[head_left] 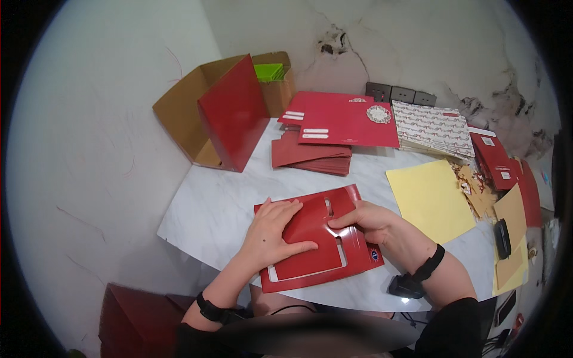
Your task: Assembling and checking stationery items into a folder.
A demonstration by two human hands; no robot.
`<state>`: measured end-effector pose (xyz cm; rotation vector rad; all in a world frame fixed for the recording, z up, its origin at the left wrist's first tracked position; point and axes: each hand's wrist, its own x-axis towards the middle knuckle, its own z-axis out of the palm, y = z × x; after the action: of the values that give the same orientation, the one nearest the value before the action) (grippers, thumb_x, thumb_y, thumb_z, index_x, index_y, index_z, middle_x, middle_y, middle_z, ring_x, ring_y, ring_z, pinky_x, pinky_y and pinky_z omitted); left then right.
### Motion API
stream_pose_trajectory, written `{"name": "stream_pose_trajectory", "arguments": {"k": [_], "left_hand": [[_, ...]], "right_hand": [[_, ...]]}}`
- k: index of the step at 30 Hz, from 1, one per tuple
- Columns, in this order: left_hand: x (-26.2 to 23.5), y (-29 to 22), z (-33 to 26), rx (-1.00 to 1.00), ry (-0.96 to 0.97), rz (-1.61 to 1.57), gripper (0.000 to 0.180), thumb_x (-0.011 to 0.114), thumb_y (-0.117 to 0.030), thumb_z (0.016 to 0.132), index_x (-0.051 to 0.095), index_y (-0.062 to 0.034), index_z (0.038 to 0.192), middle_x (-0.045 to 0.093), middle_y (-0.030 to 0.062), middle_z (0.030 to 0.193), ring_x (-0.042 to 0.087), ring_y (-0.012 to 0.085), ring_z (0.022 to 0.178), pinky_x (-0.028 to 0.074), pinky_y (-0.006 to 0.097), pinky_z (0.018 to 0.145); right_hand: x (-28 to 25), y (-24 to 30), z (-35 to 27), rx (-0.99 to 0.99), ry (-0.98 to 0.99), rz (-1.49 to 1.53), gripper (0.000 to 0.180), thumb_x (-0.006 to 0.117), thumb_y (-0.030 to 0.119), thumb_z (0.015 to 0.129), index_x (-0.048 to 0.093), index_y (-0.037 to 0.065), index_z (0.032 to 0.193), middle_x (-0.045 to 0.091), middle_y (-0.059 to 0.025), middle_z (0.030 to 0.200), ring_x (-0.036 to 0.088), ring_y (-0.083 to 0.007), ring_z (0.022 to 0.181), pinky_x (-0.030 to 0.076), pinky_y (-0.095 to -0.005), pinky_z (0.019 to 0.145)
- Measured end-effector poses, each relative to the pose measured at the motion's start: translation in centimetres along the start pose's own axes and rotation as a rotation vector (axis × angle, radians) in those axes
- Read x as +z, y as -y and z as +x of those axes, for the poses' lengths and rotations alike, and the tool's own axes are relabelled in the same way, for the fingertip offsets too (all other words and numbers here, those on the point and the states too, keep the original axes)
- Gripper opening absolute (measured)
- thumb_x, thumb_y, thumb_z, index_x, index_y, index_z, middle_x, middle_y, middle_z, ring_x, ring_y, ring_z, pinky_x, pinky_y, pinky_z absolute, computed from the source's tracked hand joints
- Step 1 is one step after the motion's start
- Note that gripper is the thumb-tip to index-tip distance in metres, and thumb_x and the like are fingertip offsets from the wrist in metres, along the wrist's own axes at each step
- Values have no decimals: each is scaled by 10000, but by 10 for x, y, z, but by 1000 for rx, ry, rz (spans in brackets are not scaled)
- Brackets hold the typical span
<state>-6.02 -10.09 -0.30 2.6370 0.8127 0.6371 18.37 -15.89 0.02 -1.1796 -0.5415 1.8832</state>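
Our left grip (268, 230) lies spread, fingers together and thumb out, on a red card folder (313, 218) at the six o'clock edge of the marble surface (197, 206). At the folder's two o'clock side, our right grip (373, 219) lays its thumb across; most fingers are hidden, so we cannot tell whether it pinches. Beyond, we see dark red cards (310, 156) at twelve o'clock and an open box (236, 113) at eleven.

A glossy red cardboard piece (311, 224) with slots showing white lay slightly askew at the worktop's (200, 209) near edge.
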Motion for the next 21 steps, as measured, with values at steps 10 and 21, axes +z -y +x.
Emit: {"name": "stream_pose_trajectory", "arguments": {"k": [10, 21], "left_hand": [[11, 2, 33, 110, -34, 103, 603, 800, -479, 754, 662, -35, 1137, 613, 106, 1023, 590, 295, 983, 474, 406, 885], [21, 8, 43, 119, -48, 9, 458, 804, -459, 749, 686, -57, 932, 609, 68, 890, 623, 252, 863, 520, 354, 718]], "right_hand": [[-2, 19, -9, -111, -158, -75, 373, 745, -8, 808, 637, 12, 1164, 699, -140, 1061, 711, -237, 909, 623, -451, 753], [-5, 21, -10, -146, -227, -94, 416, 752, -12, 799, 611, -1, 1190, 695, -154, 1092, 711, -241, 934, 618, -414, 780]]}}
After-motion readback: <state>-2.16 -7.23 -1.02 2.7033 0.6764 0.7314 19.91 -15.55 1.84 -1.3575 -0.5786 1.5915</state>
